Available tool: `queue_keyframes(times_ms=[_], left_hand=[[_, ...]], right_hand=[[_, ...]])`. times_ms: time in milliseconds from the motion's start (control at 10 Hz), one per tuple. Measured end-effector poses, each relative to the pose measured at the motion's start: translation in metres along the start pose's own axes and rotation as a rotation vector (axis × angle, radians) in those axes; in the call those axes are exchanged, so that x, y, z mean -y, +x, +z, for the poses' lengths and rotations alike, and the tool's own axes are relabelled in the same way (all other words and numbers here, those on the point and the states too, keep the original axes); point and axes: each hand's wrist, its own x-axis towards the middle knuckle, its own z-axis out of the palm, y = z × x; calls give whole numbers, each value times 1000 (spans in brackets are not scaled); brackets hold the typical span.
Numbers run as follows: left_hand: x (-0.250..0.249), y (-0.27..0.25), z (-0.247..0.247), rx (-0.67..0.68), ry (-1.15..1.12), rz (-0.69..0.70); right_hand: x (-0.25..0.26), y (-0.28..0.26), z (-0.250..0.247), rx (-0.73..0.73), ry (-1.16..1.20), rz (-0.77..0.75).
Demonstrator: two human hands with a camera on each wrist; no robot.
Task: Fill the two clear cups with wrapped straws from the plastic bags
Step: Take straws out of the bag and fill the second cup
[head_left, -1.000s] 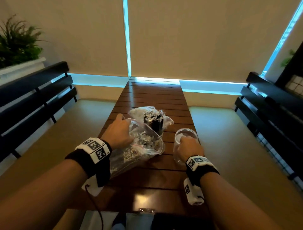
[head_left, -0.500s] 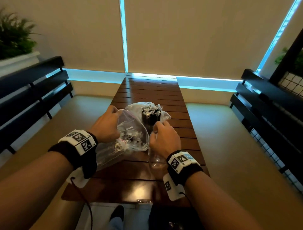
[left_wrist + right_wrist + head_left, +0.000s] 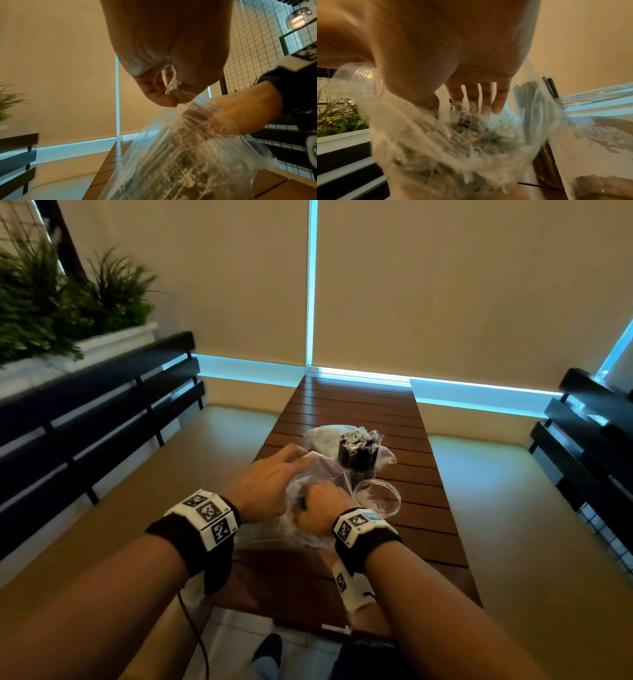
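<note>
While your left hand (image 3: 265, 486) pinches the rim of the near plastic bag (image 3: 317, 474) between thumb and fingers, holding its mouth up and open, your right hand (image 3: 318, 510) sits inside that bag among the wrapped straws (image 3: 471, 129). From the right wrist view your fingers (image 3: 498, 97) reach down into the pile, loosely spread; whether that grip has closed on any straws yet, you cannot tell from these views.

Judging by what lies on the wooden surface (image 3: 359, 405), you are roughly halfway. One clear cup (image 3: 358, 455) stands at the far side, already packed with dark straws, their white wrapper ends bunched at the top, and a second plastic bag (image 3: 322, 436) lies crumpled around and behind it. The other clear cup (image 3: 376, 496) stands just to the right of your right hand, upright, and looks empty or nearly so; a few pale specks show at its bottom, too small to name.

What is left, then, seems to be the whole second fill: gather a bundle from the near bag, lift it clear of the film, and stand it in the near cup. The bag still appears well stocked.
</note>
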Motion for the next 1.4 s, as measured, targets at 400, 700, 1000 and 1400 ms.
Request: queue_keyframes(times_ms=[400,700,1000,1400], left_hand=[[15,0,11,-78,199,98],[32,7,24,-53,196,19],[38,18,24,-30,49,-127],[24,51,50,-76,-43,-87]], right_hand=[[16,28,4,49,-228,131],[17,40,12,125,-231,132],[1,23,-37,108,-191,119],[-30,-9,-72,-175,654,59]])
